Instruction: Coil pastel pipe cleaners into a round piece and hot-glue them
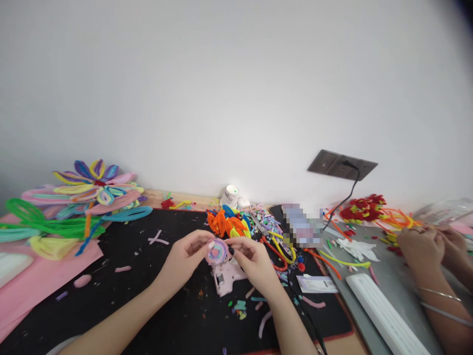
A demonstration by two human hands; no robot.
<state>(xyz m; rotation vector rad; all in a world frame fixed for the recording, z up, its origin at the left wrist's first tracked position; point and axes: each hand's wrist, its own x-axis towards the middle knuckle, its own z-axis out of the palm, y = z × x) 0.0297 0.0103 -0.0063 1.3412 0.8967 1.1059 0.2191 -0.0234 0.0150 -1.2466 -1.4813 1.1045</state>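
Observation:
My left hand pinches the left edge of a round coil of pastel pipe cleaner, pink, purple and blue. My right hand has its thumb and fingers closed at the coil's right edge, near a small black piece. Just below the coil lies a pale pink device with a dark switch-like part, partly hidden by my right hand. Close behind my hands sits a bundle of orange pipe cleaner loops with yellow and blue ones.
A multicoloured pipe cleaner flower lies left on pink paper. Trimmings litter the black mat. A white cup stands by the wall. Right are a phone, a black cable, a white power strip and another person's hands.

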